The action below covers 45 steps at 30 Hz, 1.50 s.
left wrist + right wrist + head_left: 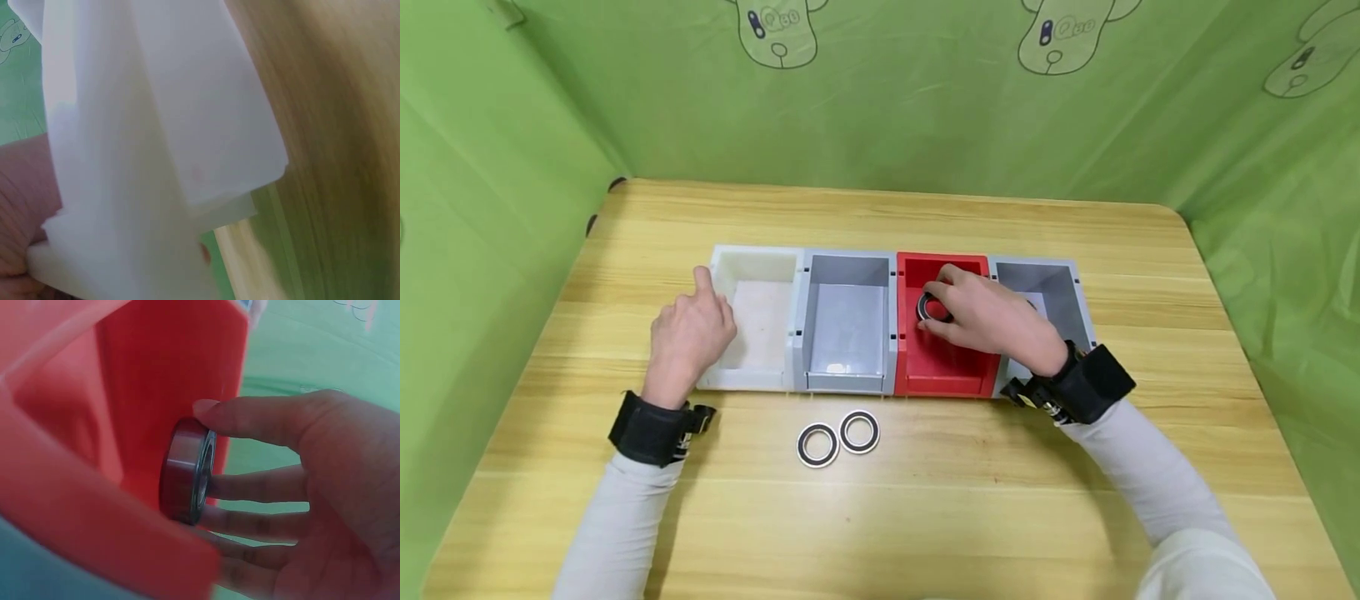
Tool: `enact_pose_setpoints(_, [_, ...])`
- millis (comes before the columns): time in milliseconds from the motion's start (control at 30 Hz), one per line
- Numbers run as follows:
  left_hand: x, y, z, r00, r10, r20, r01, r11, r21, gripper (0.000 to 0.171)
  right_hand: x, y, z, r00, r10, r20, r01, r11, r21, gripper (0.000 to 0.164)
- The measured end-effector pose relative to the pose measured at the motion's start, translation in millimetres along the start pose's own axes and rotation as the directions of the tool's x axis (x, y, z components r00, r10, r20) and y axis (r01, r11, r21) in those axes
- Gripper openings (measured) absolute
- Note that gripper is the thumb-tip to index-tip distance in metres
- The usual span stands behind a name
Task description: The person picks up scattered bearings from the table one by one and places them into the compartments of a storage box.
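Observation:
My right hand [988,315] reaches into the red bin [943,385] and holds a ball bearing [922,310] between thumb and fingers. In the right wrist view the bearing [180,470] stands on edge near a red wall, the thumb on its top and fingertips behind its ring. At the far left, my left hand [691,337] grips the side wall of the white bin [752,379], with the index finger stretched forward. The left wrist view shows that bin's outer side [206,112] close up; most of the fingers are hidden there. Two more bearings, a left one [804,450] and a right one [875,432], lie on the table before the bins.
A grey bin [848,383] stands between the white and red ones, and another grey bin [1066,292] joins the row at the right. Part of a ring shows inside that one, behind my right hand. Green cloth [895,125] hangs around the wooden table [925,533].

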<state>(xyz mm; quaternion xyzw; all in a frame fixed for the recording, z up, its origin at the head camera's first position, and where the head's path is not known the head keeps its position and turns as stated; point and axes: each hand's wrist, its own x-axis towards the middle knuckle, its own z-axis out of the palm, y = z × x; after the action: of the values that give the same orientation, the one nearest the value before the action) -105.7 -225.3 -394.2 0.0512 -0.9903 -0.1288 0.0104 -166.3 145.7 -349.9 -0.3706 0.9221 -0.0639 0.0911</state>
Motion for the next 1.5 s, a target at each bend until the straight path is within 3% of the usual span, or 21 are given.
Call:
enact_pose_setpoints(233, [0.3,2.8,0.1,1.000,0.014,-0.020,-0.014,1.000,-0.001,0.028,8.6,3.5,9.5,0.999,0.030,0.043,-0.031,0.999,0.008,0.033])
enact_pose_setpoints(633, [1.4,7.3,-2.9,0.999,0.028,-0.041,-0.028,1.000,0.001,0.028,12.3,7.0,18.9,0.992,0.072,0.108,-0.075,0.997,0.024,0.035])
enact_pose_setpoints(867, [1.8,8.0,-4.7,0.999,0.019,-0.039,-0.020,1.000,-0.003,0.030,13.7,5.8,29.7,0.993,0.053,0.104,-0.048,0.998,-0.048,0.036])
enact_pose_setpoints(1100, [1.1,6.5,-2.4,0.999,0.022,-0.034,-0.022,1.000,-0.002,0.029,13.1,3.8,32.2,0.994,0.063,0.090,-0.060,0.998,-0.037,0.036])
enact_pose_setpoints(1300, [-0.4,5.0,0.8,1.000,0.019,-0.018,-0.019,1.000,-0.002,0.030,6.3,4.6,26.0,0.997,0.065,0.046,-0.066,0.998,0.008,0.045])
enact_pose_setpoints(1500, [-1.1,1.0,0.3,1.000,-0.001,0.004,0.001,1.000,0.002,0.033,-11.7,13.5,4.3,0.988,0.100,-0.122,-0.097,0.995,0.025,0.051])
